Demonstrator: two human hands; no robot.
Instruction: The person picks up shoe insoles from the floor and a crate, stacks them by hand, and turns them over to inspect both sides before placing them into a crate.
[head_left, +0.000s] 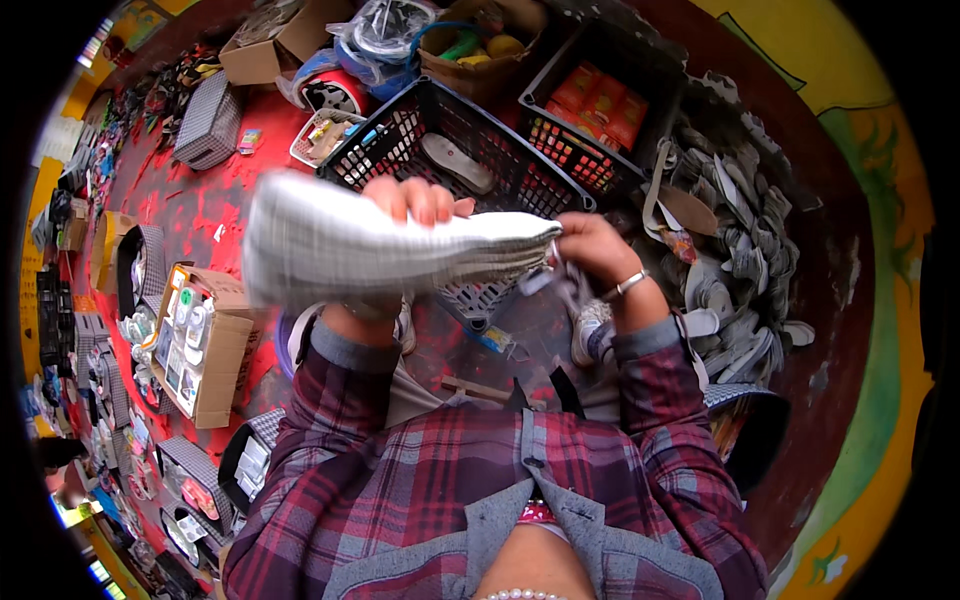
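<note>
In front of my chest I hold a thick bundle of pale grey-white insoles (350, 240), lying sideways and smeared by motion at its wide left end. My left hand (415, 200) is wrapped round its middle, with the fingertips showing over the far edge. At the narrower right end, my right hand (597, 250) grips the tips of the layers. Small greyish strips dangle just below that hand; what they are I cannot make out. Beyond the bundle, a single pale insole (457, 163) lies inside a black plastic crate (520, 180).
A large heap of grey insoles (730, 230) lies to the right by the wall. Behind it stands another black crate (625, 165) with red-orange boxes. On the left are a cardboard box (225, 360) of small goods and a grey checked basket (208, 120). A wooden piece (490, 388) lies near my feet.
</note>
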